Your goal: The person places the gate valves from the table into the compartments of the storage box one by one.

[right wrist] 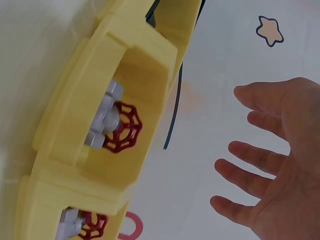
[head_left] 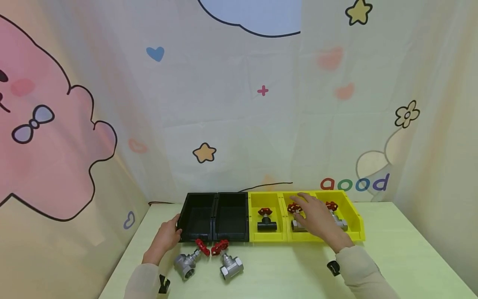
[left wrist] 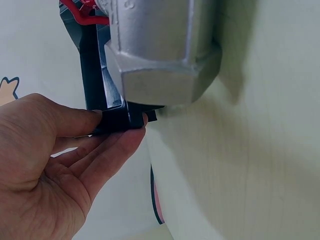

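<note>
My left hand [head_left: 164,236] pinches the near left corner of the left black bin [head_left: 198,209], thumb on one side and fingers on the other. A second black bin [head_left: 231,214] adjoins it. My right hand [head_left: 313,214], fingers spread and holding nothing, hovers over the middle yellow bin [head_left: 298,238]. That bin holds a silver valve [right wrist: 104,117] with a red handwheel. Another silver valve [head_left: 340,224] is in the right yellow bin [head_left: 356,226], partly behind my hand. A black valve [head_left: 267,224] with a red handwheel stands in the left yellow bin [head_left: 257,238].
On the pale table [head_left: 284,274], in front of the black bins, lie two silver valves with red handwheels: a left one [head_left: 184,264] and a right one [head_left: 231,268]. A printed curtain [head_left: 231,116] hangs behind the bins.
</note>
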`<action>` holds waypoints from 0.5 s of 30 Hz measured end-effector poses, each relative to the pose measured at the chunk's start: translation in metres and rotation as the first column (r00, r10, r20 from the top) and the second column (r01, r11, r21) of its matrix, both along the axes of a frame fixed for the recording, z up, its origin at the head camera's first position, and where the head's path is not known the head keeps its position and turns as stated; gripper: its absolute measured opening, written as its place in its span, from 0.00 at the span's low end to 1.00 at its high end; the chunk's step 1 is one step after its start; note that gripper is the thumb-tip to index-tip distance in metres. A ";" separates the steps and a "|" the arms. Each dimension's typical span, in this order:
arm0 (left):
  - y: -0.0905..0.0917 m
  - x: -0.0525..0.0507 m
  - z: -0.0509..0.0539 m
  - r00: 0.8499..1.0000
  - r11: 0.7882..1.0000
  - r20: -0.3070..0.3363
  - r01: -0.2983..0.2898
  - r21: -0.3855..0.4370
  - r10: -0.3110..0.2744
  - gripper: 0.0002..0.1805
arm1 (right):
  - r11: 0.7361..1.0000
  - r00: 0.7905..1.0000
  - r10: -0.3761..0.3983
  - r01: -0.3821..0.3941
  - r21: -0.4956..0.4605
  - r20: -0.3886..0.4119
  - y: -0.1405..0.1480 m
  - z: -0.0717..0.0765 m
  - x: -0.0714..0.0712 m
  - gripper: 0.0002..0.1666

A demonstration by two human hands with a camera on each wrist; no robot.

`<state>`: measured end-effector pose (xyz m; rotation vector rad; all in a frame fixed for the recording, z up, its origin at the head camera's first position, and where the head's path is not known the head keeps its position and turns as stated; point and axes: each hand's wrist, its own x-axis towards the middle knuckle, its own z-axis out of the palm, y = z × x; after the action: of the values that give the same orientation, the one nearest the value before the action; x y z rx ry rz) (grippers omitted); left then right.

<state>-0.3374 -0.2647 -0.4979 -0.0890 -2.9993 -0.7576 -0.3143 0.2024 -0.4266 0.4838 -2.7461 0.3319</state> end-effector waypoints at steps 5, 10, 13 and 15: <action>-0.001 -0.001 -0.001 1.000 1.000 -0.018 0.006 -0.015 -0.007 0.34 | 0.999 0.998 -0.051 0.052 -0.016 0.030 0.019 -0.001 0.001 0.33; -0.002 -0.002 -0.002 0.999 1.000 -0.033 0.013 -0.019 -0.013 0.34 | 0.996 0.997 -0.072 0.074 -0.040 0.042 0.038 0.000 0.001 0.33; -0.002 -0.001 -0.002 1.000 1.000 -0.025 0.011 -0.013 -0.012 0.34 | 0.995 0.996 -0.082 0.084 -0.062 0.035 0.051 -0.001 0.002 0.34; -0.001 -0.001 -0.002 1.000 1.000 -0.019 0.007 -0.010 -0.007 0.34 | 0.992 0.995 -0.099 0.101 -0.072 0.028 0.059 -0.002 0.003 0.33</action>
<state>-0.3379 -0.2661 -0.5002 -0.1064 -2.9867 -0.7384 -0.3112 0.2612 -0.4288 0.3238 -2.7588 0.4138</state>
